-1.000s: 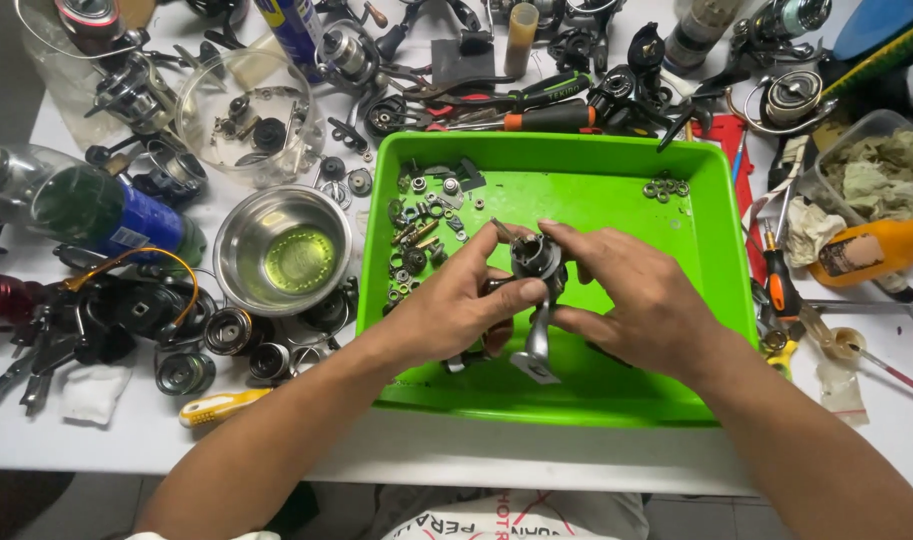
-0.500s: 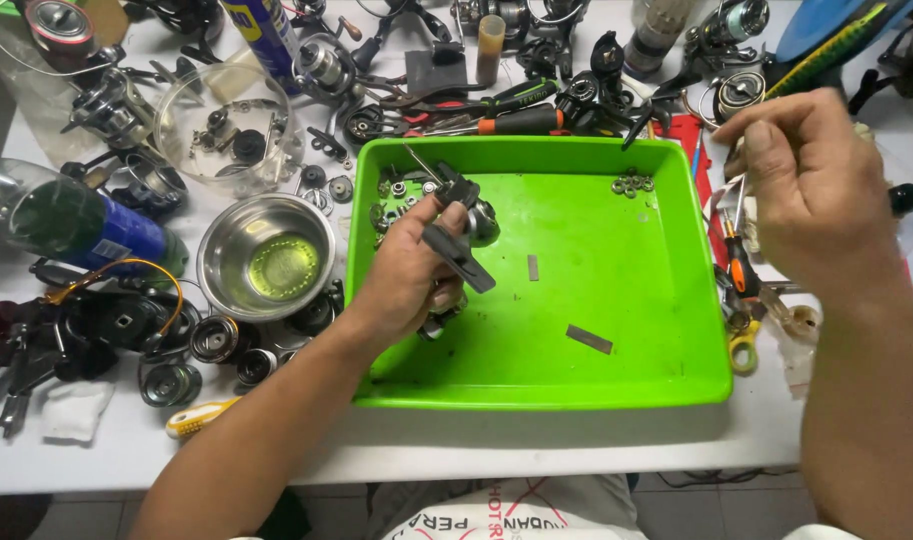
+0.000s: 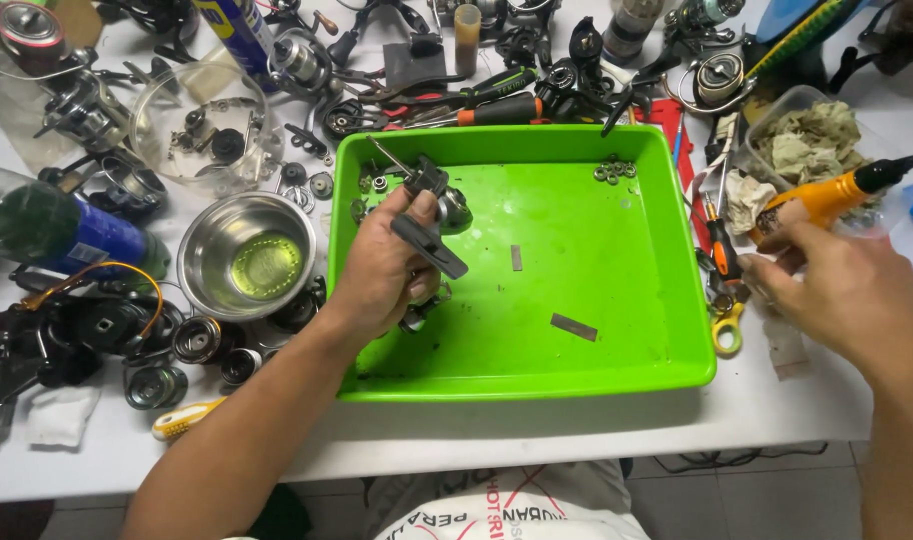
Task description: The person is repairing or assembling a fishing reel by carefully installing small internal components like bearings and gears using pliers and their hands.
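Broadly, a white worktable (image 3: 596,425) is lying under everything, its matte top crowded with dark metal reel parts. Sitting on it is a glossy, bright green plastic tray (image 3: 616,250), rectangular with rounded corners and a raised rim, its smooth floor carrying two small flat grey strips (image 3: 573,326) and a cluster of tiny metal rings (image 3: 613,171) near the far wall. Just left of the tray a round, shiny steel bowl (image 3: 247,256) is holding a yellowish liquid.

Over the tray's left side, the left hand (image 3: 381,275) is closing its fingers around a dark metal fishing reel body (image 3: 431,215), gripping it from below; the reel is rising out of the top of the fist, its thin shaft pointing up and left and its black flat arm slanting down to the right past the thumb.

Off the tray's right edge, the right hand (image 3: 846,295) is wrapping loosely around a smooth orange bottle (image 3: 831,195) with a black tapered nozzle, fingertips pressing its lower end.
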